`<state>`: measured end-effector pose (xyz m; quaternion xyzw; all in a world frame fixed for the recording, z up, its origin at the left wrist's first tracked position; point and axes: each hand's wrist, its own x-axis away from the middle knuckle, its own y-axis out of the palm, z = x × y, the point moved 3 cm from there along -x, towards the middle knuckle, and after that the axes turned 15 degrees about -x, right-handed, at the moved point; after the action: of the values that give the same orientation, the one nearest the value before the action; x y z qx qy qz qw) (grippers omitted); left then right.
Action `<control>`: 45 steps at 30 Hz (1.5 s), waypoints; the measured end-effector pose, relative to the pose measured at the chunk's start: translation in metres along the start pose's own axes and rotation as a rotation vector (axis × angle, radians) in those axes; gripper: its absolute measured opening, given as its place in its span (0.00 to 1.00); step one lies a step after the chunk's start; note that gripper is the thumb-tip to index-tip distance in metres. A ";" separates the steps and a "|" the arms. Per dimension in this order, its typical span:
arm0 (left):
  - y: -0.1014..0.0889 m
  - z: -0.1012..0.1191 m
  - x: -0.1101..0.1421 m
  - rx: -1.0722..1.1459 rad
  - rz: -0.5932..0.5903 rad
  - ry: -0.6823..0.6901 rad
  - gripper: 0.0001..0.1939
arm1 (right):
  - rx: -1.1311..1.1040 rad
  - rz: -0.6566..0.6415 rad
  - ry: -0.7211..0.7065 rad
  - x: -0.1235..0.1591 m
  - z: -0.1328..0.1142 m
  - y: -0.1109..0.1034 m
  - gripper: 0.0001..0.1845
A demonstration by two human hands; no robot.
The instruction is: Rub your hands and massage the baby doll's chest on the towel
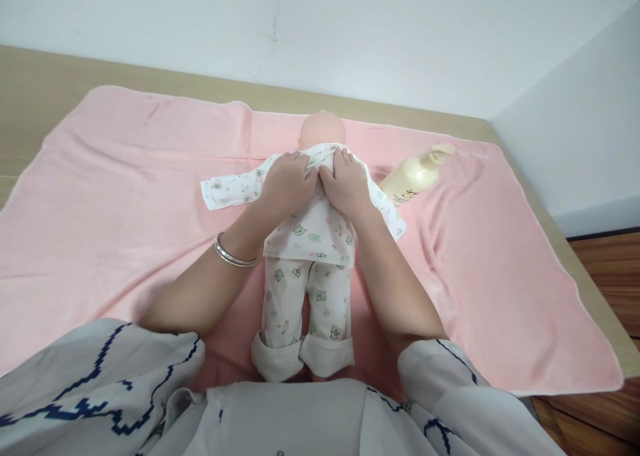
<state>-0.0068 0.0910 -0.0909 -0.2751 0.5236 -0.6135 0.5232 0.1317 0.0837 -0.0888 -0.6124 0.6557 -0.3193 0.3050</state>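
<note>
A baby doll [324, 128] lies lengthwise before me, its bald head at the far end. No face shows. It wears a white printed shirt [310, 233] and matching trousers [327, 303] with wide turned-up cuffs. My left hand [290, 184] rests on the left of the shirt's upper part, below the head. On the other side my right hand [346, 183] lies against the same area, the two thumbs close together. Both hands look open, fingers laid over the cloth. One shirt sleeve stretches left, the other slants down to the right.
Under the doll a pink blanket [480, 263] with folds covers most of the wooden table [40, 76]. A cream pump bottle [415, 176] lies on its side, right of the doll. A white wall [400, 43] stands behind the table.
</note>
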 end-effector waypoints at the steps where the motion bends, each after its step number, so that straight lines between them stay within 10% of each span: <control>1: -0.003 0.002 0.001 0.017 0.000 0.022 0.14 | 0.005 0.007 -0.024 0.001 -0.001 -0.001 0.36; 13: 0.016 -0.015 -0.013 -0.013 0.014 -0.011 0.17 | 0.157 -0.088 -0.087 0.048 -0.048 -0.022 0.18; 22: -0.017 0.010 0.007 -0.071 -0.045 0.002 0.18 | -0.001 0.055 -0.056 0.002 -0.001 -0.010 0.22; 34: 0.021 -0.016 -0.014 -0.037 0.000 0.005 0.24 | 0.105 -0.063 -0.053 0.037 -0.033 -0.022 0.19; 45: 0.027 -0.017 -0.013 -0.010 0.027 -0.030 0.28 | -0.040 0.043 0.047 0.000 0.001 0.002 0.37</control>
<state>-0.0082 0.1113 -0.1184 -0.2799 0.5224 -0.5997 0.5377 0.1313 0.0841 -0.0915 -0.5965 0.6821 -0.3136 0.2840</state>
